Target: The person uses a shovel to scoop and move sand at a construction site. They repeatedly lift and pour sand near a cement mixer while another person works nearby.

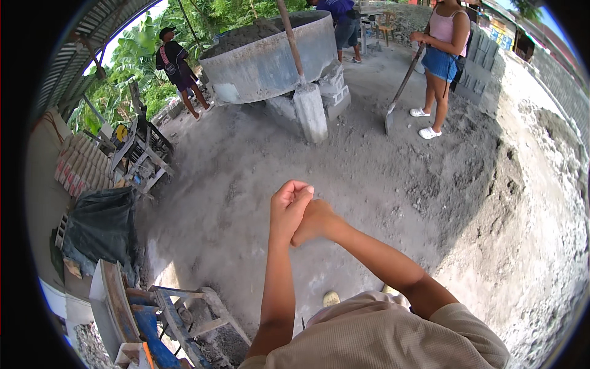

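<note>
My left hand (289, 212) and my right hand (314, 219) meet in front of me, above the grey, dusty ground. The left one is closed, with its thumb pressed against curled fingers; whether anything lies inside them is hidden. Tucked against it, my right hand is bent at the wrist. Its fingers are hidden behind the left hand. No tool shows in either.
Ahead, a large round metal mixing pan (270, 64) rests on concrete blocks (335, 92). A person (445, 37) holds a shovel (402, 89) at the right. Left are a dark tarp (101, 224), stacked sacks (83, 163) and a metal-framed machine (184, 313).
</note>
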`<state>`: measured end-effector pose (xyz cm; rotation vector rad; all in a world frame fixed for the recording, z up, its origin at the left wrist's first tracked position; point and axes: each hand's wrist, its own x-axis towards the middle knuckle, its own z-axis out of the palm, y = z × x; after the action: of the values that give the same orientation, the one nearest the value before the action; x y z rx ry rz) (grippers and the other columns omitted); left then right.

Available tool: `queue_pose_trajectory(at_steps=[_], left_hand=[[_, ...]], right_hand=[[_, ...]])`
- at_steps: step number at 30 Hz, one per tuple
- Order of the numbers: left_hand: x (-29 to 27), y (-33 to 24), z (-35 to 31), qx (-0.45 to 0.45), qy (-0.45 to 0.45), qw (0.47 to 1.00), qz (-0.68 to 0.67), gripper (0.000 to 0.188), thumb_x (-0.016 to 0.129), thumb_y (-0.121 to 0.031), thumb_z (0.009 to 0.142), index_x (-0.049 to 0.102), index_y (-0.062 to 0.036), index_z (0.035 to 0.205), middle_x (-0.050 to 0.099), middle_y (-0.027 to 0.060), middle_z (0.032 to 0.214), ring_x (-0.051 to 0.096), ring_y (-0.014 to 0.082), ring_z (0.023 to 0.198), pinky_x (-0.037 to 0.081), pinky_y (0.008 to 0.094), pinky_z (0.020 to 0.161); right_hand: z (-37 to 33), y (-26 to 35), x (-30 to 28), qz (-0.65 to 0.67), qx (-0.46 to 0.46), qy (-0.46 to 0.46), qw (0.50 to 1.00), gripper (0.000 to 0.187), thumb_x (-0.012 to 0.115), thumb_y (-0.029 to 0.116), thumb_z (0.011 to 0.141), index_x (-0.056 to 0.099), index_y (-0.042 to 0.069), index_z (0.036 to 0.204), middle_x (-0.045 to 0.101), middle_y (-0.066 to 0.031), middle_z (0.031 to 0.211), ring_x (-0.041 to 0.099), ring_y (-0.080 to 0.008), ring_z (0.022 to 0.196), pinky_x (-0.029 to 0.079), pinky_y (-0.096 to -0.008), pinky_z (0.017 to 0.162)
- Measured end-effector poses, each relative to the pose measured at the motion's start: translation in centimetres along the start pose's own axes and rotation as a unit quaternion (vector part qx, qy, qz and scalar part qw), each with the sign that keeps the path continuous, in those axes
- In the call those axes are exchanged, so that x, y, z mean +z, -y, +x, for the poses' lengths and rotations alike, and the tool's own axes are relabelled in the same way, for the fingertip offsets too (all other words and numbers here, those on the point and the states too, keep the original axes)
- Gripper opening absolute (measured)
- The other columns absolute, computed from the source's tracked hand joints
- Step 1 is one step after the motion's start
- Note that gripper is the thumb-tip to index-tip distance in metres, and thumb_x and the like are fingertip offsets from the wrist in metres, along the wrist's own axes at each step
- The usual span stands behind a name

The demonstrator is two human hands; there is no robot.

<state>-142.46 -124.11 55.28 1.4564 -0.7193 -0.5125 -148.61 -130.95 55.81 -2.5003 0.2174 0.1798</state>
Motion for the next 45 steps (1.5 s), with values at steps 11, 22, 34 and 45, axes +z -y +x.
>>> queue_pose_trajectory(at_steps=[11,22,34,45], left_hand=[[2.7,-0.2,0.9,-0.010,0.054,0.998,0.014,0.011,0.060,-0.012,0.080,0.058,-0.0017,0.080,0.057,0.0002,0.071,0.050,0.0060,0.065,0.041,0.0214,0.060],[4.1,-0.1,3.0,0.002,0.106,0.994,0.021,0.011,0.059,-0.012,0.081,0.057,-0.0012,0.080,0.057,0.0013,0.072,0.051,0.0068,0.067,0.042,0.0215,0.062],[4.2,-0.5,3.4,-0.046,0.110,0.992,-0.029,0.011,0.059,-0.014,0.081,0.057,-0.0027,0.080,0.056,0.0011,0.072,0.051,0.0071,0.068,0.042,0.0215,0.063],[2.8,-0.3,2.4,-0.032,0.083,0.996,0.002,0.012,0.060,-0.014,0.079,0.058,-0.0025,0.079,0.056,0.0010,0.069,0.051,0.0068,0.065,0.041,0.0213,0.061]], right_hand=[[-2.4,-1.3,-2.1,0.028,0.044,-0.008,0.999,0.024,0.071,0.022,0.053,0.061,0.008,0.070,0.062,-0.0046,0.071,0.060,-0.0215,0.070,0.048,-0.0334,0.060],[-1.2,-3.9,-1.4,0.033,0.038,-0.103,0.993,0.024,0.070,0.021,0.051,0.061,0.008,0.069,0.063,-0.0042,0.070,0.060,-0.0216,0.069,0.047,-0.0346,0.059],[-0.4,-5.1,-0.2,-0.004,0.012,-0.105,0.994,0.031,0.069,0.024,0.053,0.060,0.007,0.077,0.063,-0.0089,0.078,0.060,-0.0266,0.075,0.047,-0.0374,0.064],[-0.3,-3.8,0.5,0.009,-0.033,-0.130,0.991,0.025,0.069,0.020,0.050,0.060,0.009,0.070,0.062,-0.0021,0.072,0.059,-0.0211,0.071,0.046,-0.0342,0.058]])
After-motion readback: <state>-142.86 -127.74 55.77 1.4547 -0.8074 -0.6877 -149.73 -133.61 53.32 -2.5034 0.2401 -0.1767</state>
